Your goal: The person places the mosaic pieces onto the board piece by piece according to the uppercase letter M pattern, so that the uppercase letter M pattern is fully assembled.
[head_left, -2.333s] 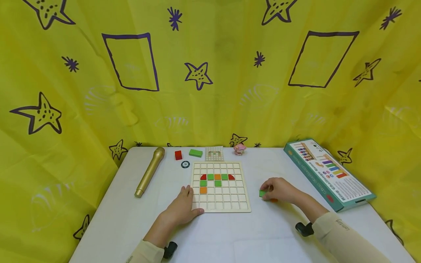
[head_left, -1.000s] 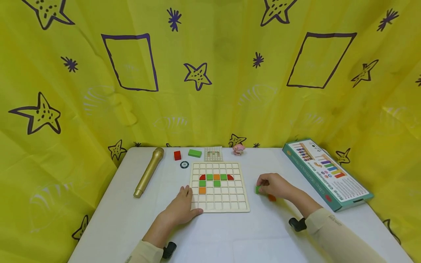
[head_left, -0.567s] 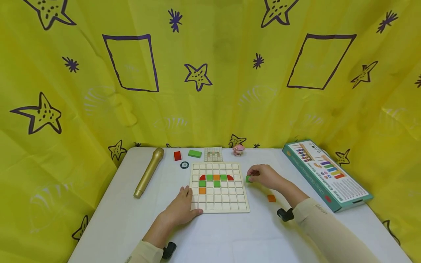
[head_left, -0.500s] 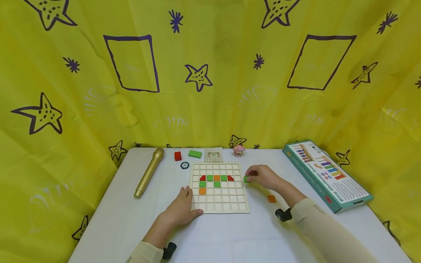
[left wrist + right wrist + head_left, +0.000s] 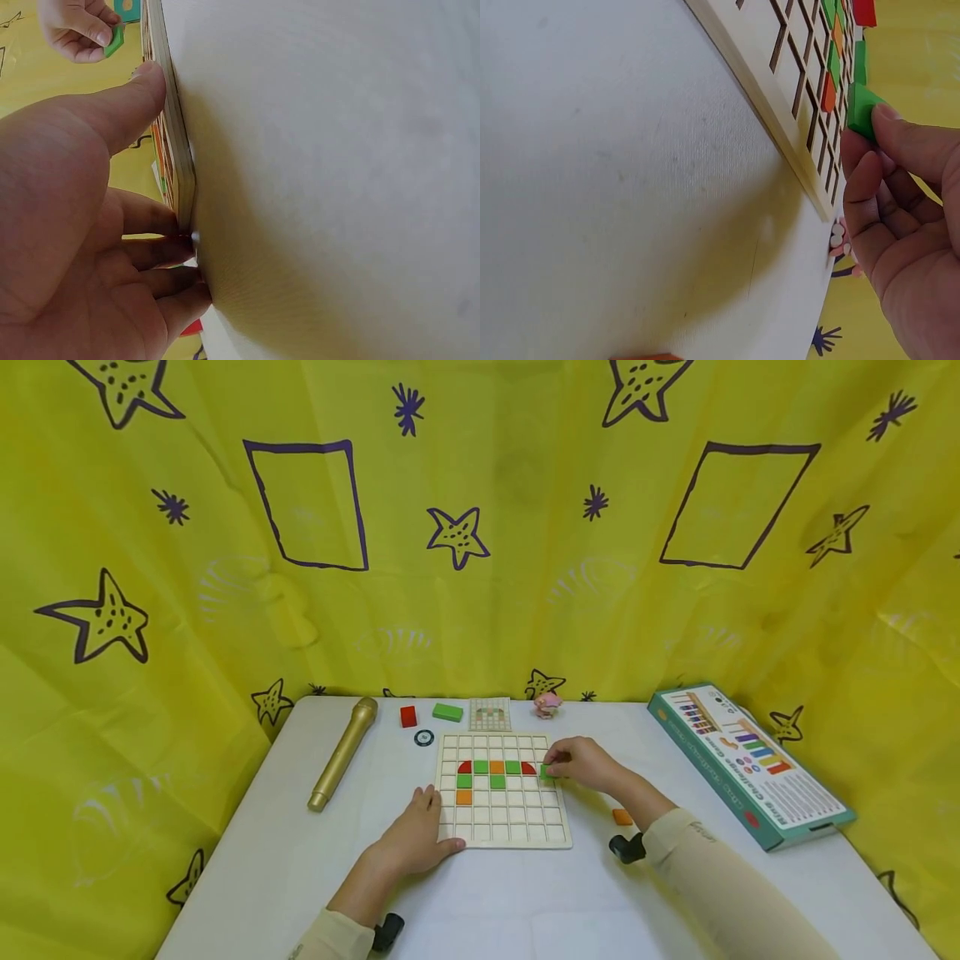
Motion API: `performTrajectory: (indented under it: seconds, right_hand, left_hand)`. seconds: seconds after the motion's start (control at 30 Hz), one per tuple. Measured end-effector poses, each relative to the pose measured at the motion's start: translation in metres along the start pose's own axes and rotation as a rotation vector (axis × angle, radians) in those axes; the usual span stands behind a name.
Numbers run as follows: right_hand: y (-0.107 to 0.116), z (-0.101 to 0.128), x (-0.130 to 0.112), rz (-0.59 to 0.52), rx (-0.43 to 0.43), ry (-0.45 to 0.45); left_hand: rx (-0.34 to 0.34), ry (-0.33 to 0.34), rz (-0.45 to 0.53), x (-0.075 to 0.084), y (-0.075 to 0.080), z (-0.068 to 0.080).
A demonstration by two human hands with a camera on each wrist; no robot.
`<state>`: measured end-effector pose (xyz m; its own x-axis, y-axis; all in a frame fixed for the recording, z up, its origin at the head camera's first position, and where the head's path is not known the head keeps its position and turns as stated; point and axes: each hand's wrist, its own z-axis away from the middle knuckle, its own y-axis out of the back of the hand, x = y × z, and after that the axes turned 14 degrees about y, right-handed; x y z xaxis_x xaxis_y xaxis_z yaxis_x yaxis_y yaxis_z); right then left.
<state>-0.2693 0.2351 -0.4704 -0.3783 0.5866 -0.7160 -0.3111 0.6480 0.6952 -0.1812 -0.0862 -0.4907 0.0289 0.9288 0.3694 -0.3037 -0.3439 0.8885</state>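
A pale wooden grid board (image 5: 506,837) lies on the table, with red, green and orange tiles in some of its cells. My left hand (image 5: 412,835) rests at its near left corner, the fingers along the left side and the thumb (image 5: 139,97) on the near edge. Between thumb and fingers, my right hand (image 5: 588,764) pinches a green square tile (image 5: 861,112). That tile is held over the board's right edge, close beside the red rounded tile (image 5: 528,768). On the table below the right forearm lies an orange tile (image 5: 622,817).
Behind the board stand a small pattern card (image 5: 490,714), a pink figurine (image 5: 547,704), a green block (image 5: 447,712) and a red block (image 5: 408,717). A round dark token (image 5: 423,737) and a gold microphone (image 5: 342,756) lie left. A game box (image 5: 750,764) lies right.
My right hand has carried the green tile left and away from me, from beside the orange tile to the board's right edge, uncovering the orange tile. The left hand has stayed in place.
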Motion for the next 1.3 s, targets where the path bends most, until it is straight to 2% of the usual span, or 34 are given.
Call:
performTrajectory:
  seconds: [0.4, 1.0, 1.3]
  right_hand:
    - [-0.009, -0.012, -0.003, 0.050, -0.043, 0.040]
    - [-0.023, -0.016, -0.007, 0.018, -0.055, -0.024]
    - [-0.031, -0.015, -0.001, 0.081, -0.034, 0.003]
  left_hand:
    - [0.001, 0.022, -0.012, -0.001, -0.001, -0.001]
    - [0.000, 0.008, -0.022, -0.001, -0.002, -0.004]
    - [-0.003, 0.011, -0.015, -0.002, -0.002, -0.003]
